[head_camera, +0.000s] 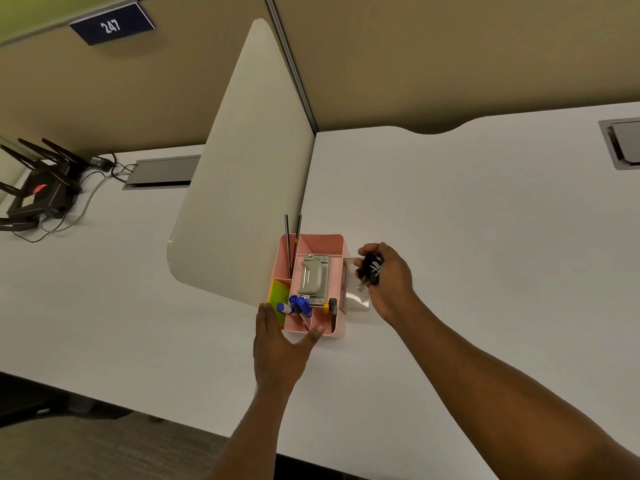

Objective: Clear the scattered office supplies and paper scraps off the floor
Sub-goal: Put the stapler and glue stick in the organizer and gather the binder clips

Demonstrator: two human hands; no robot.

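Observation:
A pink desk organiser (337,245) stands on the white desk beside a cream divider. In it lie a grey stapler (313,280), blue-capped markers (298,304), green and yellow sticky notes (280,294) and two upright dark pencils (287,233). My left hand (278,344) touches the organiser's near left corner with straight fingers, thumb against the front wall. My right hand (389,284) grips a bunch of black binder clips (371,267) just right of the organiser, above a clear plastic box (356,301) that sits against the organiser's right side.
The white desk (467,237) stretches to the right, with a grey cable hatch (623,143) at the back. Left of the cream divider (247,168) are a black router (38,192) with antennas, its cables and another hatch (162,173). Carpet shows below the desk edge.

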